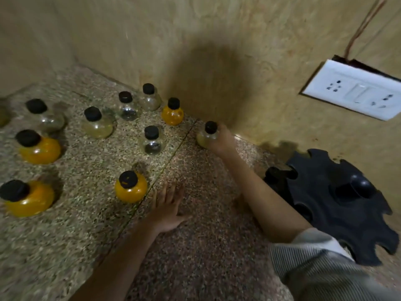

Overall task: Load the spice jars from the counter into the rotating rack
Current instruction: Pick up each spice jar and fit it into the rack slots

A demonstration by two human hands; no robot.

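Several round glass spice jars with black caps stand on the speckled stone counter. My right hand is wrapped around a pale yellowish jar near the back wall. My left hand lies flat on the counter, fingers spread, just right of an orange-filled jar. The black rotating rack sits at the right, with notched slots around its rim and a knob in the middle. One black-capped jar sits in a slot on the rack's left side.
More jars stand to the left: orange ones and clear or pale ones. A white socket plate hangs on the wall at right.
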